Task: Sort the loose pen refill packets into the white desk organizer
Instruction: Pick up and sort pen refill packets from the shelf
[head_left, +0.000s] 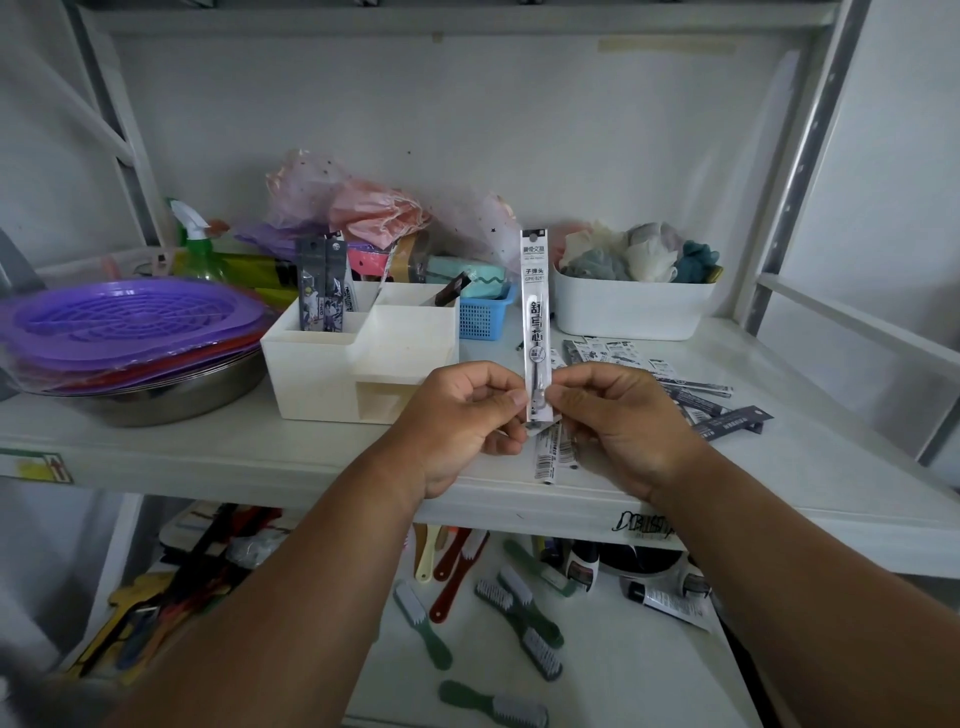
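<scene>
A white pen refill packet (535, 312) stands upright in front of me, pinched at its lower end between my left hand (467, 415) and my right hand (618, 421). The white desk organizer (358, 364) sits on the shelf just left of my hands. Two dark refill packets (321, 286) stand in its back left compartment, and another dark packet (451, 288) leans in the back right one. Several loose refill packets (691, 384) lie scattered on the shelf to the right, and a few more (550, 452) lie under my hands.
Purple and red plastic trays (124, 327) stacked on a steel basin (171, 395) fill the shelf's left. A white bin (631, 306) of cloth items stands at the back right, a blue basket (480, 319) behind the organizer. Brushes (519, 608) lie on the lower shelf.
</scene>
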